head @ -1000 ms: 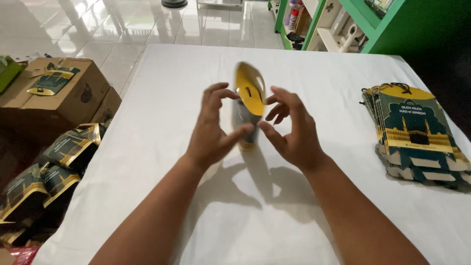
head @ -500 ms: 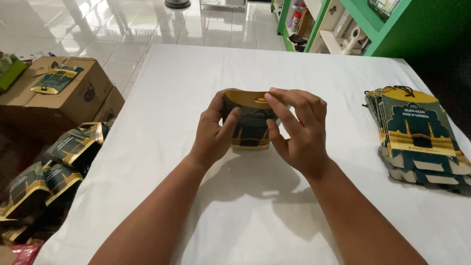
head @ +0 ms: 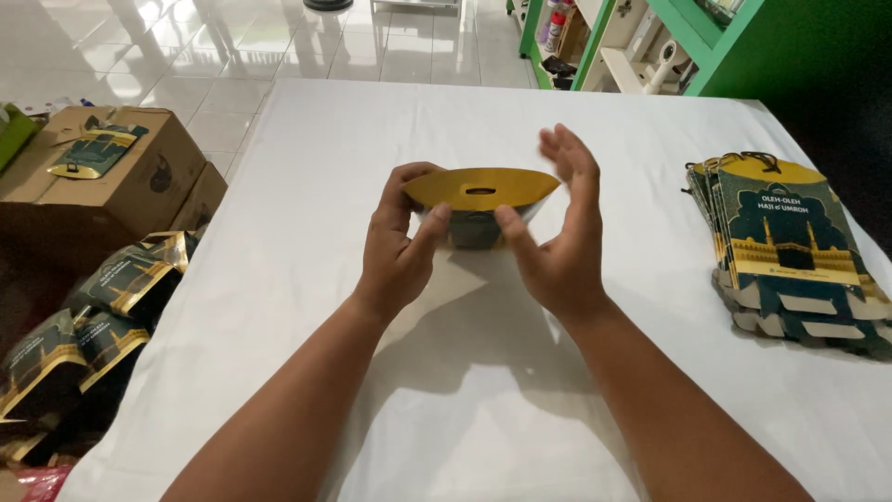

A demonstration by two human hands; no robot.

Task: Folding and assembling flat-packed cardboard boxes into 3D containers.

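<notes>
A small dark green and yellow paper box (head: 480,203) stands in the middle of a table with a white cloth (head: 483,121). Its yellow oval top flap with a slot faces up. My left hand (head: 398,244) grips the box's left side, thumb in front and fingers behind. On the other side, my right hand (head: 556,228) has its thumb pressed to the front, while the fingers are spread and raised off the flap.
A fanned stack of flat, unfolded boxes of the same print (head: 790,251) lies at the table's right edge. Left of the table stand brown cardboard boxes (head: 102,191) and several folded boxes (head: 102,316) on the floor. Green shelving (head: 641,46) is at the back.
The box went from spinning edge-on between my hands to being held front-on, then tipped so its yellow top flap lies flat. My right fingers have lifted off it.
</notes>
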